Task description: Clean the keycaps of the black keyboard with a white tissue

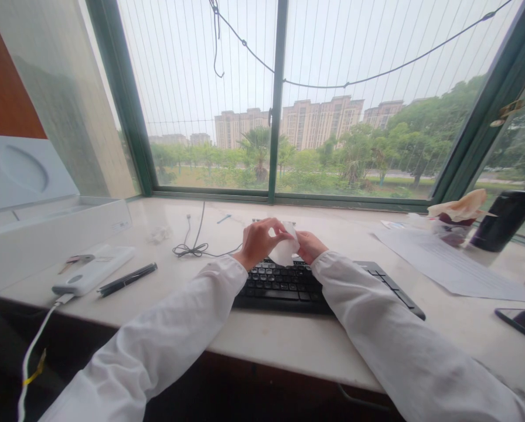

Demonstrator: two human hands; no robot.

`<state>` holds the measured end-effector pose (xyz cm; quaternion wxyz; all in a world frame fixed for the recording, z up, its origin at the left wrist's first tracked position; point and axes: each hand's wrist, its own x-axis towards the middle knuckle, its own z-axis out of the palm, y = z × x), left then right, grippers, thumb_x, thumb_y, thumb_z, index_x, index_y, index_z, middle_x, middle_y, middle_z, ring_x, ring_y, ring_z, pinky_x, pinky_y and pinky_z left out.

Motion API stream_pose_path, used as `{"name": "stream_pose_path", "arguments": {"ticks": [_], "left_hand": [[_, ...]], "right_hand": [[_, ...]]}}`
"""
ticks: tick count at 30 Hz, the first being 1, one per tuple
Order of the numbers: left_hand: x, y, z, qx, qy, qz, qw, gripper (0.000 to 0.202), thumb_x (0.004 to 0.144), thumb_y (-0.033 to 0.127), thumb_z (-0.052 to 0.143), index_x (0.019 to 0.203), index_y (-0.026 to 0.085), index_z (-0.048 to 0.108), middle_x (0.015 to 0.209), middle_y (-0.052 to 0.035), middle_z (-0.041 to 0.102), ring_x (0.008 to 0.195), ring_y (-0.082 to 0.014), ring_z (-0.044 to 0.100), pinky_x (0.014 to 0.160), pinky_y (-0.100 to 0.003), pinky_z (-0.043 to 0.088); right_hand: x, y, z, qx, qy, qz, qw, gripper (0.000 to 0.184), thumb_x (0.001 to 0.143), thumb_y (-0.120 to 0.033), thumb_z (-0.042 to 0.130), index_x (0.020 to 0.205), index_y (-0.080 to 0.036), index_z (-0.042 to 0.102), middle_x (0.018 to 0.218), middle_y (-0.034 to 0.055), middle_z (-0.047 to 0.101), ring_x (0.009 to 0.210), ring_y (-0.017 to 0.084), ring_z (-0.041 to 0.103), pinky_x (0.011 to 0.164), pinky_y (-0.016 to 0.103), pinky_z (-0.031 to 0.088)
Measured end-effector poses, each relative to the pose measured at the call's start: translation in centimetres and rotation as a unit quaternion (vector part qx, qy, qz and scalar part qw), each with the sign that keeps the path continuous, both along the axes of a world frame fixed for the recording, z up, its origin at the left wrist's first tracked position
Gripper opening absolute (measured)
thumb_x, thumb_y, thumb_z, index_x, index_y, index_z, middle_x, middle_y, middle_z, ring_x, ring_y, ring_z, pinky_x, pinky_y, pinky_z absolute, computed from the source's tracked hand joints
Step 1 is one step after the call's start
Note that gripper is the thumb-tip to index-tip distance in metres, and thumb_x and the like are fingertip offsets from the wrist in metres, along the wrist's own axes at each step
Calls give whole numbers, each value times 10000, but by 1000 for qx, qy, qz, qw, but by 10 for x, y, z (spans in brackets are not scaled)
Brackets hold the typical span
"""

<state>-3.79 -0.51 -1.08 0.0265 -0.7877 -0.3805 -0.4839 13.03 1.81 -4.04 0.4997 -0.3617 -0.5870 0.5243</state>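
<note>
Both my hands are raised over a black keyboard on the white counter. Between them is a thin white tissue, hanging partly over the keys. My left hand pinches its upper edge with thumb and fingers. From the other side my right hand grips the tissue, its fingers partly hidden behind it. The keyboard's dark cable lies coiled to the left of my left hand.
On the left are a pen, a white power bank with a key on it, and crumpled tissue. To the right lie a paper sheet, a black cup and a phone. A window stands behind.
</note>
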Motion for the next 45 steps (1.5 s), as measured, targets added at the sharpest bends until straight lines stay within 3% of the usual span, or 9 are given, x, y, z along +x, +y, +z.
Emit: {"name": "stream_pose_path", "arguments": {"ticks": [3,8,12,17,23,30,35,41,45], "left_hand": [[0,2,-1,2,16,-25,1000,258,822,470,663,777,216,666,817,27,696,661,-108,582,626,-229,391],[-1,4,0,-6,9,-68,998,248,871,459,604,839,223,674,856,21,695,655,-104,568,638,-226,415],[-2,7,1,-26,-12,-79,996,255,890,448,577,876,210,666,881,6,694,632,-103,555,630,-232,437],[-3,10,2,-52,-42,-110,992,233,873,417,611,932,205,686,952,-15,716,785,-137,632,631,-227,459],[-7,18,-2,-64,-42,-136,988,202,826,387,679,921,220,741,976,-25,743,913,-176,669,721,-250,500],[-8,30,-12,-66,-1,-123,990,174,790,333,723,943,255,755,934,-11,752,907,-184,679,774,-271,511],[-10,29,-10,-40,14,-117,992,170,792,356,721,917,244,750,929,-16,750,874,-179,682,764,-268,510],[-11,26,-9,-6,4,-88,996,199,757,386,752,880,233,724,887,4,745,830,-160,680,746,-258,504],[-12,25,-8,-8,5,-82,997,205,750,394,756,860,227,710,889,7,742,811,-153,676,730,-253,497]], "right_hand": [[0,0,1,-27,19,-26,999,567,582,-649,751,777,-117,743,618,56,646,587,154,542,542,280,371],[-1,-4,6,-22,47,-10,999,422,522,-483,825,734,-131,727,586,9,587,555,111,454,528,259,303],[-2,-7,8,-14,60,-6,998,341,566,-414,787,761,-142,722,613,-1,582,591,118,456,552,258,305],[-2,-3,5,7,51,-10,999,394,593,-450,768,840,-146,728,717,36,645,675,158,528,598,275,351],[3,7,-4,50,-47,-14,998,564,649,-586,699,998,-142,722,832,73,702,770,211,601,682,316,423],[11,10,-8,156,-225,-80,958,437,808,-531,544,1008,-194,735,1016,72,724,1000,277,607,908,403,423],[10,9,-6,165,-228,-88,955,462,809,-544,476,888,-159,719,899,72,716,881,257,611,822,375,443],[19,18,-6,139,-246,-206,937,439,809,-526,428,744,-162,666,769,54,677,753,206,570,693,307,424],[38,29,-9,88,-248,-328,907,416,817,-513,433,812,-186,690,797,64,694,742,199,581,681,295,419]]}}
